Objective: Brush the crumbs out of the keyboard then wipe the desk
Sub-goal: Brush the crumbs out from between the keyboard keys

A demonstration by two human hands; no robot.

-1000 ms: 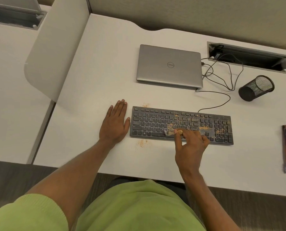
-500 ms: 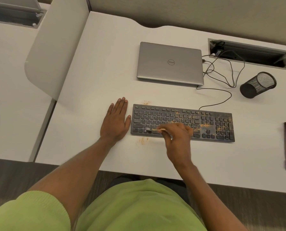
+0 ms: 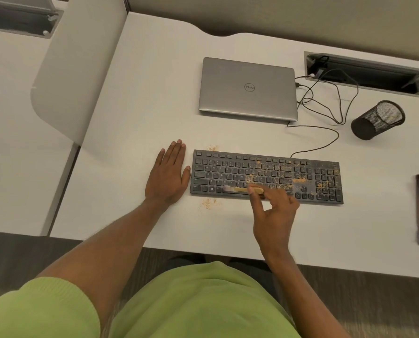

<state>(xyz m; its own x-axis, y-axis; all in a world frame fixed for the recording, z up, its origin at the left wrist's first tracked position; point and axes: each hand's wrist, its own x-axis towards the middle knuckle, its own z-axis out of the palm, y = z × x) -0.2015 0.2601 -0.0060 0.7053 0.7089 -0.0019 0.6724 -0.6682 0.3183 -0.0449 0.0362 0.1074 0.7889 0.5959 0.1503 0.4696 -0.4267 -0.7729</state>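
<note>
My black keyboard (image 3: 267, 176) sits flat near the front edge of the white desk (image 3: 154, 93). Orange-brown crumbs (image 3: 276, 178) are all over the middle and right-side keys, plus two little patches on the desk just behind and just in front of its left end. The small wooden brush (image 3: 240, 189), pinched in my right hand (image 3: 274, 215), lies across the bottom row, bristles pointing left.

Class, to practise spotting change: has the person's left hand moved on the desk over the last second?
No. The left hand lies flat on the desk, thumb just beside the left end of the keyboard, exactly as in both earlier pictures.
</note>
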